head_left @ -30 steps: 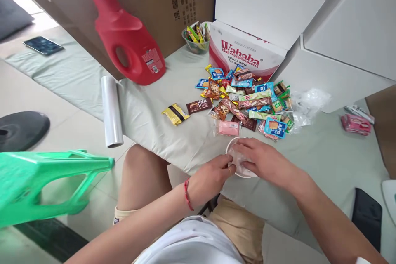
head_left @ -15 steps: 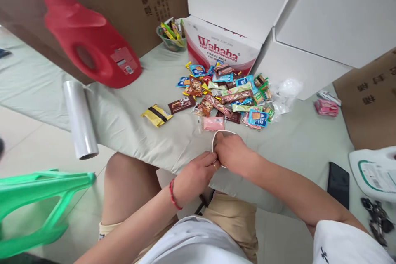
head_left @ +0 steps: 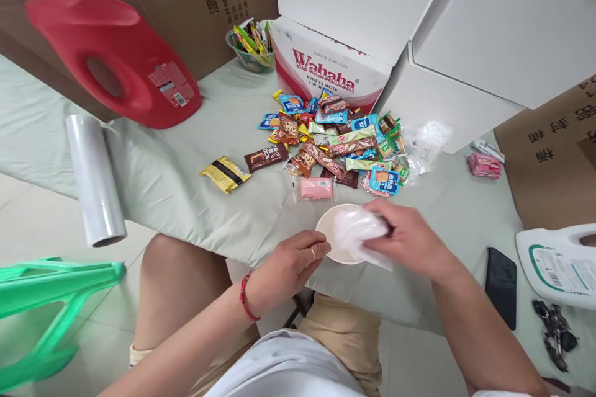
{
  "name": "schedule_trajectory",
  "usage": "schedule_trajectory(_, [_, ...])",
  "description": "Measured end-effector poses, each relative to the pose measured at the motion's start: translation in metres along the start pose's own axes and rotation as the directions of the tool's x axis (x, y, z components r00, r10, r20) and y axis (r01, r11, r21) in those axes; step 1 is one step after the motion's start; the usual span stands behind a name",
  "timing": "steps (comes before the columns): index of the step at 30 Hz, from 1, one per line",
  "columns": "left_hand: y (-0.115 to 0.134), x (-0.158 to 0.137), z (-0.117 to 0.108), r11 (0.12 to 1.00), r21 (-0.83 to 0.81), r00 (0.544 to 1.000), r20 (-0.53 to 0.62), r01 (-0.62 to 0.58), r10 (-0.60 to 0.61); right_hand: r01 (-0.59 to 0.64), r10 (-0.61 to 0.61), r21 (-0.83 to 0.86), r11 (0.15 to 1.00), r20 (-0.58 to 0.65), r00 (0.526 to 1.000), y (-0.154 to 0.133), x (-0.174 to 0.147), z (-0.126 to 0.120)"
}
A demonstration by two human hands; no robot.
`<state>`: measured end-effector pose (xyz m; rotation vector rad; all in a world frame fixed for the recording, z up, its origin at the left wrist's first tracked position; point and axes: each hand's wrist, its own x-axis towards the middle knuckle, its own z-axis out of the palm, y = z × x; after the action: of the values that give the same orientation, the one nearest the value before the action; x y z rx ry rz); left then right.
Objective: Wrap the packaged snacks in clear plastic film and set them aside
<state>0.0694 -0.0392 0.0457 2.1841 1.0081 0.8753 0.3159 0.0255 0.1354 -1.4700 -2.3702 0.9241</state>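
At the table's front edge, a white paper bowl (head_left: 328, 232) stands with its mouth facing up. My left hand (head_left: 295, 257) is closed on the bowl's left rim, fingertips at the edge. In my right hand (head_left: 403, 236) is a crumpled white tissue (head_left: 356, 229), slightly blurred, held over the bowl and hiding part of its inside. Just beyond the bowl lies a pink wrapped snack (head_left: 316, 188). Behind that spreads a pile of wrapped snacks (head_left: 344, 142) in brown, blue, green and yellow. A yellow packet (head_left: 226, 174) and a dark brown packet (head_left: 266, 157) lie left of the pile.
A red jug (head_left: 153, 96) and a plastic film roll (head_left: 95, 180) are on the left. Behind the snacks stand a Wahaha carton (head_left: 326, 65) and a snack bowl (head_left: 254, 62). To the right are clear plastic (head_left: 426, 146), a phone (head_left: 500, 287), a white bottle (head_left: 559, 267) and keys (head_left: 555, 332).
My right hand has come up out of the bowl and moved right, now with the white tissue showing in it. My left hand still holds the rim. The view has shifted slightly.
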Motion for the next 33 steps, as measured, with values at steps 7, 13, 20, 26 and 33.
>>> schedule_trajectory(7, [-0.005, 0.013, 0.007, 1.000, 0.026, 0.999, -0.046, -0.017, 0.018, -0.081, 0.037, -0.007, 0.997, -0.849, 0.528, 0.088, 0.071, -0.094])
schedule_trajectory(13, [0.002, 0.015, 0.015, 0.990, 0.093, 0.987, -0.110, -0.108, 0.118, -0.411, -0.009, -0.378, 0.829, -0.745, 0.667, 0.148, 0.165, -0.102])
schedule_trajectory(20, [0.013, 0.005, 0.010, 0.996, 0.023, 0.988, -0.125, -0.087, 0.090, -0.383, 0.228, -0.417, 0.824, -0.375, 0.899, 0.183, 0.167, -0.111])
schedule_trajectory(26, [0.026, 0.008, 0.014, 0.998, -0.067, 0.996, -0.092, -0.019, 0.013, -0.037, -0.144, -0.309, 0.950, -0.543, 0.828, 0.115, 0.049, -0.117])
schedule_trajectory(33, [0.046, 0.016, 0.039, 0.972, -0.234, 0.999, 0.023, -0.032, 0.039, 0.296, -0.288, -0.116, 0.948, 0.085, 0.954, 0.045, -0.113, 0.015])
